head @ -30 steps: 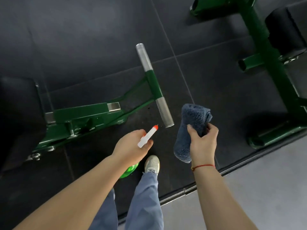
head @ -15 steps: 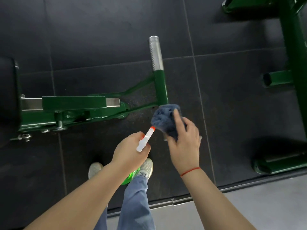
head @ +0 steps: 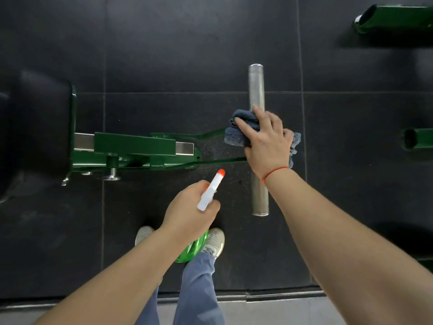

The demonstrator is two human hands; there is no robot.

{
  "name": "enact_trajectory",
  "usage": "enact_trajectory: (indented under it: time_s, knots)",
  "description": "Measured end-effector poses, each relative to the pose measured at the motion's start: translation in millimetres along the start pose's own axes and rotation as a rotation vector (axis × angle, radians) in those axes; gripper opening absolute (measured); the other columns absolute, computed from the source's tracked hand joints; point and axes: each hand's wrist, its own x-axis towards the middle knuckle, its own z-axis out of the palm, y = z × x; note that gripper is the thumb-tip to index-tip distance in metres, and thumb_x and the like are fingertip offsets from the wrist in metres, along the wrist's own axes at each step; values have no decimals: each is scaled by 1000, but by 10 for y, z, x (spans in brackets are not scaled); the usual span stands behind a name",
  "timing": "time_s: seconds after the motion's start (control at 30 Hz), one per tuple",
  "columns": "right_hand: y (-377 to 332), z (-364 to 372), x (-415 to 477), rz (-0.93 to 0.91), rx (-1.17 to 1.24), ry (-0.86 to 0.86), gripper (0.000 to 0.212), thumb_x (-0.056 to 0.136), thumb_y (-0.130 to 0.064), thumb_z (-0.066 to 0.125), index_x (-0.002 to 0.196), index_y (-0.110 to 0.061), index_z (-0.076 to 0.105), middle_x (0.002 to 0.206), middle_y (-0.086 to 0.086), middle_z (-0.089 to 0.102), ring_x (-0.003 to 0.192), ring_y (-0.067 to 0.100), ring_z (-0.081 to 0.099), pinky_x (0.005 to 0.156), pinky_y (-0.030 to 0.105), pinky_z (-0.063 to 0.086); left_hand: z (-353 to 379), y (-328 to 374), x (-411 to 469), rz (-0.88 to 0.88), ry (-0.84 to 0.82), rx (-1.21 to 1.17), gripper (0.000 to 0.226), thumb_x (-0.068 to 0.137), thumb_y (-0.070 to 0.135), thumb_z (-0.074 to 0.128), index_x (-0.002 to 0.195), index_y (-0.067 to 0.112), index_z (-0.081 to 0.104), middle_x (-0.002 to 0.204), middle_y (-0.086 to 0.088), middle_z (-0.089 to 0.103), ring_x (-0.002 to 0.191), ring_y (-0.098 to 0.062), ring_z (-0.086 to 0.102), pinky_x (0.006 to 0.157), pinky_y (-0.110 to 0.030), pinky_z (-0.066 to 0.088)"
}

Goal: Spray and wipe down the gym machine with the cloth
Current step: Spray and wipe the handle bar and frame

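The green gym machine (head: 134,146) stretches across the middle, ending in a silver knurled handle bar (head: 256,90) that runs up and down the view. My right hand (head: 264,141) wraps the grey-blue cloth (head: 234,134) around the middle of that bar, where the green frame joins it. My left hand (head: 192,212) holds a spray bottle (head: 212,190) with a white head, an orange nozzle tip and a green body, lower and to the left of the bar. The nozzle points up and right toward the cloth.
Black rubber floor tiles (head: 164,55) lie under everything. A black pad (head: 32,127) sits at the machine's left end. Green frame parts of another machine (head: 396,18) stand at the right. My feet (head: 214,241) stand near a metal floor strip (head: 269,295).
My right hand has carried the cloth up along the bar from its lower end to its middle. The view has shifted so the bar now stands vertical. My left hand has kept the bottle.
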Motion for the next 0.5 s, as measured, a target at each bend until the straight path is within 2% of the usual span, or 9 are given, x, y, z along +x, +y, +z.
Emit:
enact_trajectory:
  time_s: [0.13,0.23,0.33,0.4,0.43,0.5]
  knots:
    - [73,-52,-413,-53,-1,-62,64,67,-26,79,127,-39,61,143,3,49,120,35,44,78,46,41,-28,8,-21,-4,16,-6,3,90,21,60,93,21,60,84,2,64,80,-23,64,78,-51,53]
    - [93,-46,-960,-155,9,-104,58,58,-27,81,113,-37,68,132,2,57,112,36,48,73,41,38,-34,21,-52,-1,6,6,5,91,21,60,96,21,60,87,2,63,80,-23,62,78,-49,53]
    - [-44,22,-1282,-266,-72,-251,38,59,-24,80,97,-29,73,115,3,62,101,35,52,70,40,34,-22,26,-63,2,-15,25,5,91,22,59,96,20,59,84,1,61,77,-24,59,76,-49,53]
    - [-222,14,-1224,-257,-160,-328,23,59,-21,81,82,-23,75,98,4,61,92,33,50,69,40,35,-5,28,-75,-7,-19,27,4,90,21,59,94,20,59,82,1,60,76,-24,58,74,-49,52]
    - [-318,-11,-1140,-253,-196,-329,19,62,-23,80,80,-22,75,94,3,59,92,32,48,71,40,36,3,32,-86,-13,-20,27,4,90,21,59,93,20,59,82,1,61,76,-24,58,74,-49,52]
    - [-467,0,-951,-264,-248,-369,21,78,-24,69,98,-20,73,105,5,54,106,33,44,83,43,36,20,33,-110,-24,-18,24,6,90,20,59,95,20,60,85,1,63,79,-23,60,76,-49,53]
